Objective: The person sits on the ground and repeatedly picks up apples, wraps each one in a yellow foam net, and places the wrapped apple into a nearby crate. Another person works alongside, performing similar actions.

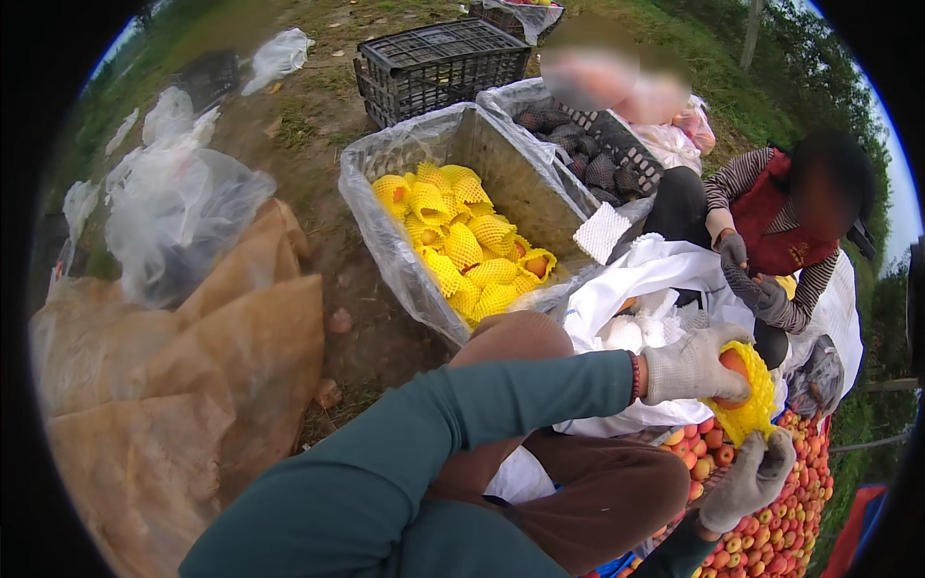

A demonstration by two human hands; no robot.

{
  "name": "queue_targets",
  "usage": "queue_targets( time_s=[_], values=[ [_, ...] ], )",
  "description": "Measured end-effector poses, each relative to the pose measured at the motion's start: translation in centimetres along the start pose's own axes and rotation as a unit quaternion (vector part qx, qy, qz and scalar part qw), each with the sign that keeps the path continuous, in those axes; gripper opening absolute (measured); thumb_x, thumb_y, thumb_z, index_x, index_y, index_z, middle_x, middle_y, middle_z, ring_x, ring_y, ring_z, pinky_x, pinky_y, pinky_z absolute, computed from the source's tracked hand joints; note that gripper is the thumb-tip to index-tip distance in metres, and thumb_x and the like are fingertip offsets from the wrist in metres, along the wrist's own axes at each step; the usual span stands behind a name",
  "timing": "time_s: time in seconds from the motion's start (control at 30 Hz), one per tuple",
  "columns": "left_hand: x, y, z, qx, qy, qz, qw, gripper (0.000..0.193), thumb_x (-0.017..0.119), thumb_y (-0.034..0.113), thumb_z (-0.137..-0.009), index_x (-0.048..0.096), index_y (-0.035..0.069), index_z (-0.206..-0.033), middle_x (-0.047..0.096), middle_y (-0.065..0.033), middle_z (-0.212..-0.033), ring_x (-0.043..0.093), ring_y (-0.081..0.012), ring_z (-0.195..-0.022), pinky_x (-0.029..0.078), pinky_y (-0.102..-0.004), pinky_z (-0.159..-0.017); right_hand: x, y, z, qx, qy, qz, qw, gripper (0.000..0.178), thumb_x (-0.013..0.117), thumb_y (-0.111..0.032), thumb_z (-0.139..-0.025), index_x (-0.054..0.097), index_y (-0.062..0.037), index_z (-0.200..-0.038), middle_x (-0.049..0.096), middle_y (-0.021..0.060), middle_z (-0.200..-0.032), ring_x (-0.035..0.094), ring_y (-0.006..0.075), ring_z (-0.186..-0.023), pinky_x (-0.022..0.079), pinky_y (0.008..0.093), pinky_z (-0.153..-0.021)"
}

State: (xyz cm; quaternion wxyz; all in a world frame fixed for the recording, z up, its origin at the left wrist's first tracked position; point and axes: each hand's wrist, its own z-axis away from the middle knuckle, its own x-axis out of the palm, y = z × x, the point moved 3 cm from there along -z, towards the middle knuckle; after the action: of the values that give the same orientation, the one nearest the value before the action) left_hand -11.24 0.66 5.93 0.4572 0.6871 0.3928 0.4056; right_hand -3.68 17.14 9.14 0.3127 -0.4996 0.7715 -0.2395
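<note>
Head-worn fisheye facing down, forward; left grip [696, 367], right grip [748, 485] near.

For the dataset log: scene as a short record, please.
left hand: gloved, holding an apple in a yellow net
right hand: gloved, pinching the net's lower end
cover: net partly over the apple
bin: plastic-lined, holding yellow-netted fruit
loose apples: piled beside the right hand
co-worker: low down, ahead on the right
black crate: beyond the bin

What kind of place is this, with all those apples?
It looks like an outdoor fruit-packing spot, maybe near an orchard. There's a big heap of apples, a bin with fruit in yellow nets, and grass and trees around.
</note>
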Motion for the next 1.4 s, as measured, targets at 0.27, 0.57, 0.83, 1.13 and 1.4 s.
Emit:
queue_targets(
  time_s=[0.27,0.57,0.83,1.13,1.4],
  values=[
    [-7.7,0.8,0.1,0.095,0.133,-0.118,0.98,0.059,0.072,0.014,-0.066,0.051,0.004,-0.12,0.059,-0.0127,-0.109,0.058,-0.0193,-0.103,0.044,-0.0283,-0.092,2.3,4.7,-3.0,0.132,-0.075,0.066,0.986,0.007,0.054,0.005,-0.084,0.051,0.0041,-0.091,0.053,0.0032,-0.08,0.048,0.0091,-0.07,0.041,0.0197,-0.065],
    [-35.2,-11.9,7.3,-0.2,0.17,-0.662,0.702,0.042,0.06,0.009,-0.072,0.059,0.011,-0.114,0.055,-0.0217,-0.108,0.055,-0.0369,-0.099,0.045,-0.0396,-0.086,-0.5,8.9,2.9,0.332,-0.056,0.009,0.942,0.004,0.052,-0.001,-0.084,0.052,0.0015,-0.087,0.055,0.005,-0.073,0.051,0.0106,-0.062,0.042,0.0224,-0.057],
    [-39.4,-20.1,9.8,-0.317,-0.046,-0.76,0.565,0.036,0.06,0.014,-0.072,0.057,0.008,-0.107,0.054,-0.0198,-0.108,0.049,-0.0361,-0.105,0.043,-0.0425,-0.088,-3.9,12.8,0.0,0.353,-0.005,0.031,0.935,0.007,0.05,-0.007,-0.087,0.053,0.0001,-0.086,0.056,0.0038,-0.071,0.047,0.0085,-0.056,0.04,0.0216,-0.053],
    [-27.0,-9.3,2.8,-0.154,-0.029,-0.629,0.761,0.04,0.06,0.014,-0.078,0.054,0.003,-0.116,0.053,-0.0189,-0.118,0.053,-0.031,-0.108,0.044,-0.0353,-0.092,6.8,24.7,-1.8,0.182,-0.585,0.237,0.754,0.024,0.057,-0.017,-0.081,0.062,0.0008,-0.095,0.064,0.0099,-0.083,0.06,0.0166,-0.075,0.048,0.0272,-0.07],
    [-6.4,-7.8,-4.9,-0.076,-0.388,-0.372,0.84,0.031,0.053,0.024,-0.081,0.064,0.005,-0.103,0.065,-0.012,-0.098,0.063,-0.0252,-0.088,0.048,-0.0321,-0.082,12.2,25.9,6.5,0.162,-0.82,0.19,0.515,0.035,0.048,-0.033,-0.085,0.06,-0.0166,-0.114,0.061,0.0105,-0.112,0.056,0.0249,-0.102,0.039,0.0321,-0.092]
  ],
)
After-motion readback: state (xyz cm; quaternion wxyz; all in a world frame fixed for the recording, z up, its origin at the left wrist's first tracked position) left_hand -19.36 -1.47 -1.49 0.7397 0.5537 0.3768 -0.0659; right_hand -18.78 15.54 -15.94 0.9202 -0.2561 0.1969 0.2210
